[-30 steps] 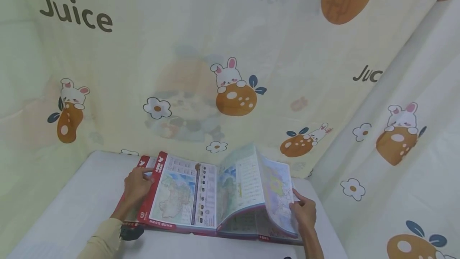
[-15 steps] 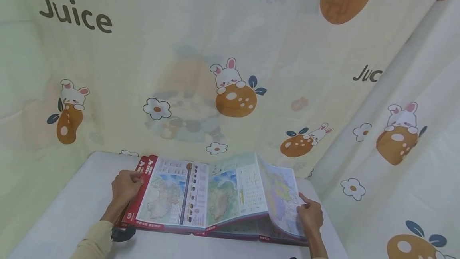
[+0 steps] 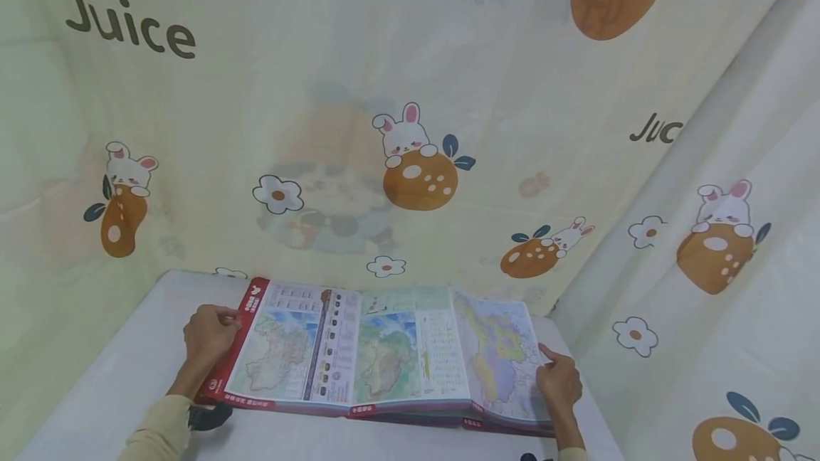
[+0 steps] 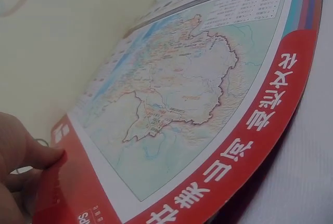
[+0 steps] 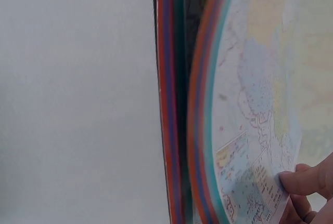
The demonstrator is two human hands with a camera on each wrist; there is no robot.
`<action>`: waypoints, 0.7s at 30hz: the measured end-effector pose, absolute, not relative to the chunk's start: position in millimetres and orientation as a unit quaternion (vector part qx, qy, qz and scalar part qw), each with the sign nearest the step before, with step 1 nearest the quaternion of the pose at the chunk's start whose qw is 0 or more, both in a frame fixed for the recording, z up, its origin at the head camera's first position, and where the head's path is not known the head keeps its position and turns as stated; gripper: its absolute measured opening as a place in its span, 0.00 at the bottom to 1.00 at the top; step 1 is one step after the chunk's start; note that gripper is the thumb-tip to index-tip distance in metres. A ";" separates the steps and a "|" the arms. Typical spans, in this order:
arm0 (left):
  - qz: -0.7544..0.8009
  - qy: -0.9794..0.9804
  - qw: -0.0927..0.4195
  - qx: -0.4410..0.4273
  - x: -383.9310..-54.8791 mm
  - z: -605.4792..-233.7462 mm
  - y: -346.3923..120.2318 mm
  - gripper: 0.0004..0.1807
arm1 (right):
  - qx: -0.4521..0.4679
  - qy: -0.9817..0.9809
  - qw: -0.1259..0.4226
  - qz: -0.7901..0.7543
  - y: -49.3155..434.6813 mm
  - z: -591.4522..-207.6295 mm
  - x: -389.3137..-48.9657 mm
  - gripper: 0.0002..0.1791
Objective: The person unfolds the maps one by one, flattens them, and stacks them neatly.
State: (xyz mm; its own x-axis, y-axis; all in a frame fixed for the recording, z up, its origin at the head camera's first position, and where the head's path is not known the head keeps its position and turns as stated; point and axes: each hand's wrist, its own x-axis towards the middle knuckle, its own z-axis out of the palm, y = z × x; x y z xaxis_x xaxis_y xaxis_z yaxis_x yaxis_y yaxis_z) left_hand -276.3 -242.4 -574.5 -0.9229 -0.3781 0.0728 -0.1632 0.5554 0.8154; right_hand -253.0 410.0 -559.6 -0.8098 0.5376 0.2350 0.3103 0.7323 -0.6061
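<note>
A fold-out map with a red left border spans most of the table in the head view, its panels printed with coloured maps. My left hand pinches the red border, thumb on top, as the left wrist view also shows. On the opposite edge my right hand pinches the last panel, its thumb over the printed face and fingers behind. That panel bows upward. Beneath it, a lower layer with striped edges shows in the right wrist view, a dark gap between them.
The white table reaches back to a pale curtain printed with rabbits, oranges and flowers. More of this curtain hangs along the right side. A black strap-like item sits at the left wrist.
Both hands have moved outward, the left one farther. The map's raised middle fold has come down and the panels are spread flatter and wider.
</note>
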 end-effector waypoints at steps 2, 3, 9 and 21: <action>-0.443 -0.874 0.125 0.156 -275.9 -574.7 -242.9 0.18 | -0.235 -0.908 0.201 0.281 412.2 -560.8 -254.2 0.32; -0.443 -0.873 0.128 0.157 -275.7 -575.6 -243.6 0.18 | -0.236 -0.909 0.201 0.280 413.2 -561.9 -255.4 0.32; -0.437 -0.873 0.131 0.171 -273.6 -578.5 -251.6 0.18 | -0.242 -0.909 0.194 0.278 418.5 -570.4 -266.9 0.32; -0.419 -0.882 0.135 0.168 -275.0 -576.2 -243.7 0.17 | -0.258 -0.906 0.187 0.279 428.1 -581.0 -266.9 0.31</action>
